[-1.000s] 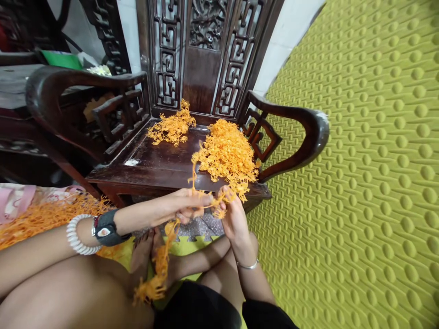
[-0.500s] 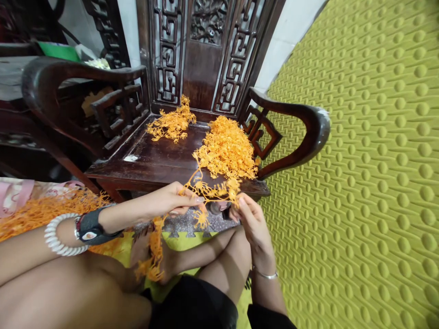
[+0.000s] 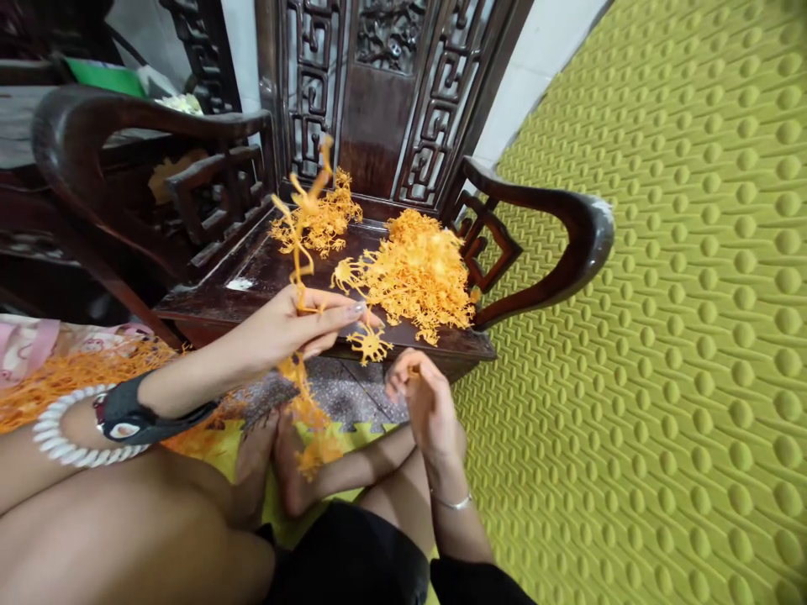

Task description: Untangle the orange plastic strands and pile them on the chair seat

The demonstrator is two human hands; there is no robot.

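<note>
My left hand [image 3: 303, 323] pinches a strand of orange plastic pieces [image 3: 301, 252], branching and flower-like. One part sticks up blurred above the hand, a spiky piece [image 3: 369, 343] hangs beside the fingertips, and more dangles below the palm. My right hand [image 3: 425, 395] is apart from the strand, lower and to the right. Its fingers are curled, with a small orange-brown spot between them too blurred to name. Beyond the hands, a large heap of orange pieces [image 3: 416, 277] and a smaller heap [image 3: 334, 218] lie on the dark wooden chair seat [image 3: 283, 290].
Curved armrests [image 3: 577, 244] flank the seat, with a carved backrest [image 3: 378, 126] behind. At the left, a pile of orange strands [image 3: 81, 378] lies by a pink and white cloth [image 3: 38, 340]. A bumpy yellow-green surface [image 3: 681, 336] fills the right side.
My left hand has risen and moved left with the strand, whose upper part now points up. My right hand has let go of the strand and shifted left and down.
</note>
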